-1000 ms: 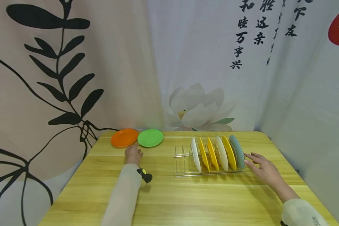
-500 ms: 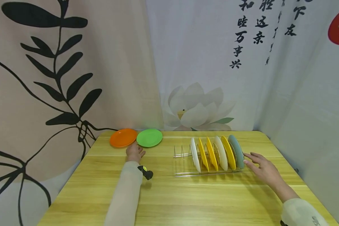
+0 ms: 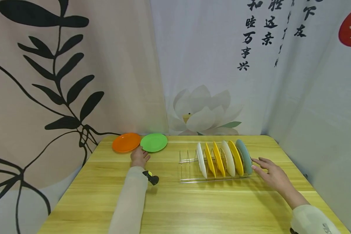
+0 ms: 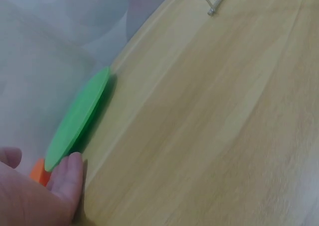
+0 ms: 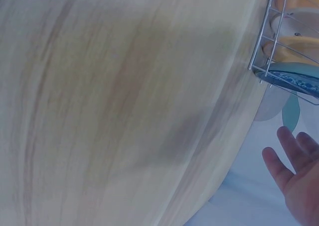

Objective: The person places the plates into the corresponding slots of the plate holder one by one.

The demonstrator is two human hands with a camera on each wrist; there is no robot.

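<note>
On the table, my left hand point(image 3: 138, 158) is at the near edges of an orange plate point(image 3: 126, 143) and a green plate point(image 3: 153, 142). In the left wrist view its fingers point(image 4: 70, 178) are extended beside the rim of the green plate point(image 4: 79, 117), with the thumb apart from them; whether they touch the rim I cannot tell. My right hand point(image 3: 270, 174) is spread at the right side of a wire dish rack point(image 3: 190, 179), close to a blue plate point(image 3: 244, 157). In the right wrist view its fingers point(image 5: 294, 154) look apart from the rack.
Left of the blue plate, the rack holds a yellow plate point(image 3: 236, 158), a cream plate point(image 3: 228, 158), two more yellow plates point(image 3: 219, 159) and a white plate point(image 3: 201, 161). Several slots at its left end show only wire. A printed curtain point(image 3: 204, 65) hangs behind the wooden table point(image 3: 193, 208).
The left hand has shifted slightly and its fingers have straightened toward the green plate. The right hand stays by the blue plate. The head view has turned slightly.
</note>
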